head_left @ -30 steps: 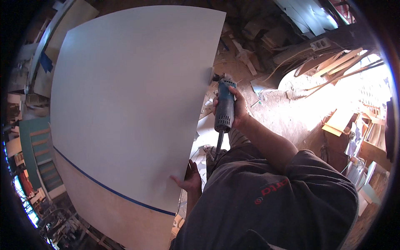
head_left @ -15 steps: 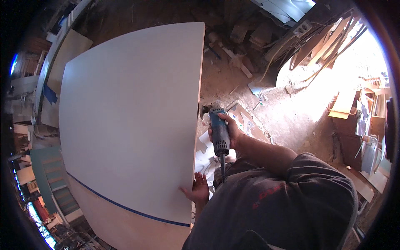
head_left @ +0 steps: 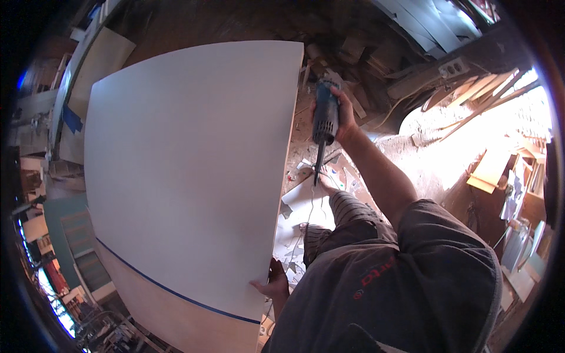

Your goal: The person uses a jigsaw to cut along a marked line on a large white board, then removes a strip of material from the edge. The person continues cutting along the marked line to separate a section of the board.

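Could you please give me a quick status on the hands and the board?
Right hand gripping grinder. Left hand open at edge of board. Scraps on floor beside board.

Lettering: red [head_left: 378,270], partly blurred | emblem: small, red [head_left: 358,294] | on: dark shirt front [head_left: 435,276]

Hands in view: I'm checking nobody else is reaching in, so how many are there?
2: the right hand grips the blue-and-black power tool; the left hand is at the right edge of the white panel. No others show.
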Motion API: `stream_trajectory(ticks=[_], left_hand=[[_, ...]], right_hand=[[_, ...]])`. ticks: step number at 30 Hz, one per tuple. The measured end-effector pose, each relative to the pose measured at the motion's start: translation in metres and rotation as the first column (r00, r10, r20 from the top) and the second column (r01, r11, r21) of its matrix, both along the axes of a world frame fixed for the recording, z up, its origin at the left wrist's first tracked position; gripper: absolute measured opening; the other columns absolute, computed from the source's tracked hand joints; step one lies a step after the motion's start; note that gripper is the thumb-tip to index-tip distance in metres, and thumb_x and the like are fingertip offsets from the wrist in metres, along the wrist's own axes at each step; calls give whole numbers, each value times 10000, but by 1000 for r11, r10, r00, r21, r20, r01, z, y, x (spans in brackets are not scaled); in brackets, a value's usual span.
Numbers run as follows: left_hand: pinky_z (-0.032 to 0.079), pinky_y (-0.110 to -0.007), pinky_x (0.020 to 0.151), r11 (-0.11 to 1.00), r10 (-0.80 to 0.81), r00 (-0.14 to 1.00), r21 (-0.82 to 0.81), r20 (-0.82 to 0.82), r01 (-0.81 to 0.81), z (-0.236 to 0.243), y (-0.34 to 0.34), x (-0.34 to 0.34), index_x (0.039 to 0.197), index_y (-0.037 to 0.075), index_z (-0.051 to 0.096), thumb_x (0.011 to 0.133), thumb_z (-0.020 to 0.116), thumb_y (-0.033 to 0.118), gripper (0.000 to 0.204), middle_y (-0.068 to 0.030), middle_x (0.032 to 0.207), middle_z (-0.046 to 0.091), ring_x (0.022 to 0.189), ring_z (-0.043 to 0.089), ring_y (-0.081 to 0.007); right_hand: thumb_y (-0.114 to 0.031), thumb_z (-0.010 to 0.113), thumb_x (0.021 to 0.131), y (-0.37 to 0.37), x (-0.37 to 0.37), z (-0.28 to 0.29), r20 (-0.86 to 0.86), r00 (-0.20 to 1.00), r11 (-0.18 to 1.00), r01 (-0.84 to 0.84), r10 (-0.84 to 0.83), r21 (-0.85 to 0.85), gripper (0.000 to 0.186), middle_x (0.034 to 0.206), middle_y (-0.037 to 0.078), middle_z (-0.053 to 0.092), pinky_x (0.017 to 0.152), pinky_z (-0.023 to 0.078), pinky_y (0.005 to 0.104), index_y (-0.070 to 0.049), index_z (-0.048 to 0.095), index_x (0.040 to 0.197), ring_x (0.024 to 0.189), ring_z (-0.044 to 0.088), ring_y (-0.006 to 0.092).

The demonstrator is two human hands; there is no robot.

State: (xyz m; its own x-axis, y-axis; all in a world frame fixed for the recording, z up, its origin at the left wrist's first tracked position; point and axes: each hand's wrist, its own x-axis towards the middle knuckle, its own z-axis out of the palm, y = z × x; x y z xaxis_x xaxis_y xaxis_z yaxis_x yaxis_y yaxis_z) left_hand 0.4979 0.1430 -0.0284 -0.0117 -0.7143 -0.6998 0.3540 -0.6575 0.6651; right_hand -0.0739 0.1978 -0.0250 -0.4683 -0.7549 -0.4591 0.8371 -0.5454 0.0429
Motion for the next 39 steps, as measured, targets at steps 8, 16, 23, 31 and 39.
stream_trajectory(ticks=[8, 16, 23, 31, 39], left_hand=[[539, -523, 951, 850, -68, 937, -471, 342, 234, -18, -2, -6, 1438, 83, 547, 828, 670, 817, 963, -161, 1297, 639, 1158, 651, -364], [537, -456, 919, 888, 441, 850, 276, -289, -367, 24, -8, -40, 1412, 134, 584, 756, 763, 802, 953, -89, 1251, 677, 1125, 659, -290], [571, -451, 916, 897, 438, 840, 224, -322, -382, 6, -6, -27, 1426, 154, 579, 813, 732, 781, 890, -80, 1251, 683, 1123, 675, -286], [567, -451, 918, 864, 495, 830, 249, -259, -438, 12, -6, -34, 1454, 124, 548, 831, 699, 797, 930, -116, 1291, 671, 1151, 664, -307], [509, -456, 1037, 869, 493, 844, 170, -211, -465, 20, -8, -48, 1493, 77, 507, 919, 579, 797, 924, -155, 1388, 632, 1263, 618, -315]], right_hand=[[-446, 719, 926, -8, -91, -2, -250, 968, 995, 2, 24, 101, 552, 1018, 177, 651, 846, 618, 456, 8, 537, 1182, 910, 694, 313], [-463, 725, 924, -8, -114, 0, -277, 952, 989, -105, 129, 102, 556, 1005, 162, 663, 853, 624, 448, 2, 561, 1181, 908, 684, 309], [-466, 724, 932, -8, -124, -5, -370, 914, 980, -108, 165, 168, 559, 1014, 139, 656, 904, 601, 439, 12, 567, 1176, 958, 667, 293], [-447, 740, 922, -11, -115, 0, -271, 959, 995, -61, 82, 83, 541, 1024, 133, 651, 925, 583, 417, 12, 595, 1169, 981, 670, 264], [-417, 735, 914, -11, -98, 6, -192, 978, 994, -69, 85, 85, 500, 1032, 156, 673, 886, 600, 430, -30, 624, 1209, 942, 688, 286]])
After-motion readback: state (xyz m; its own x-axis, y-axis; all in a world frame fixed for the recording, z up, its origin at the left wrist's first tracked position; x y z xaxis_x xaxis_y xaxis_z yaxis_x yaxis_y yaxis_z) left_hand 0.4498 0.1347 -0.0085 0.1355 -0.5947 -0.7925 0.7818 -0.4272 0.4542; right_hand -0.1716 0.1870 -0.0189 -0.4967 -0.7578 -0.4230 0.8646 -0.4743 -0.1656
